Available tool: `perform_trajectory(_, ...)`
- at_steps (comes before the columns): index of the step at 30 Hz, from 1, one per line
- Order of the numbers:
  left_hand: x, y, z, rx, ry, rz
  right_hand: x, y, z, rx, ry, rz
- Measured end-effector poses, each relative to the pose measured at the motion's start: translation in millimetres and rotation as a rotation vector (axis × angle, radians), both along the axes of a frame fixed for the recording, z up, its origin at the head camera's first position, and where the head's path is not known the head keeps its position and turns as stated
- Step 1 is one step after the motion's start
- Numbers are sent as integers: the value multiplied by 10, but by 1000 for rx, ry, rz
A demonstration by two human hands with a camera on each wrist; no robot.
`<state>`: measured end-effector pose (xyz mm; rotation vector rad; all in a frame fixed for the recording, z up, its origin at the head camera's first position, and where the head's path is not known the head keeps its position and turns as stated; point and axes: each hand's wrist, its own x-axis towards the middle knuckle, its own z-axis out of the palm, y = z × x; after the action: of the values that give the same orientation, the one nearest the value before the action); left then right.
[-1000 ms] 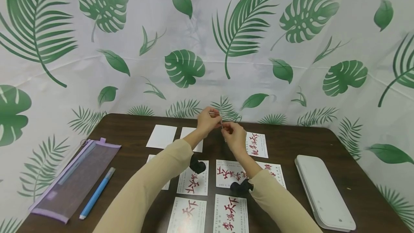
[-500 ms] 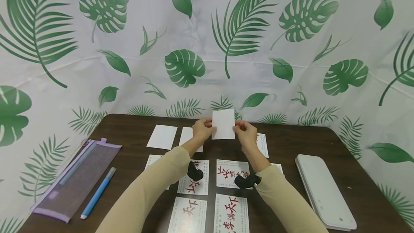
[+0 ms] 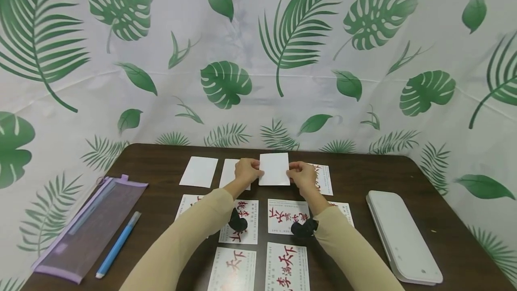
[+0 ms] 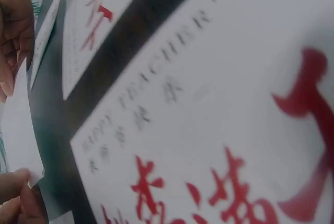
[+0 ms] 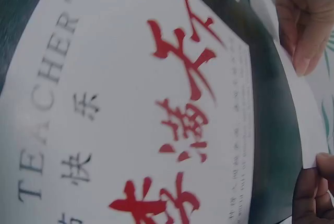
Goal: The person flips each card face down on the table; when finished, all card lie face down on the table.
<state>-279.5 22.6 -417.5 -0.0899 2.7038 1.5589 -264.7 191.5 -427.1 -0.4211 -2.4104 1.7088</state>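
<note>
Both hands pinch the blank white card [image 3: 274, 169] by its side edges, left hand [image 3: 247, 170] & right hand [image 3: 302, 175], low over the far table [image 3: 161, 160]; uneven release could skew it onto the neighbouring printed card [image 3: 324, 178].

A large printed card [image 4: 209, 109] with red characters fills most of the frame, blurred. At the far left, fingers [image 4: 15, 195] pinch what seems a blank white card [image 4: 18, 125].

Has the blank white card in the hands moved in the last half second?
Yes. The blank card has come down; it no longer overlaps the leaf-print backdrop above the table's far edge.
</note>
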Motion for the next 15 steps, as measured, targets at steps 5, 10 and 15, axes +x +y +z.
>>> perform_trajectory(5,-3,7,-22,-111,5,-34,7,27,-34,125,-30,33)
perform_trajectory(10,1,13,16,-198,32,-77,47,35,-23,301,-37,55)
perform_trajectory(15,4,15,35,-264,37,-106,72,30,-5,416,-54,62)
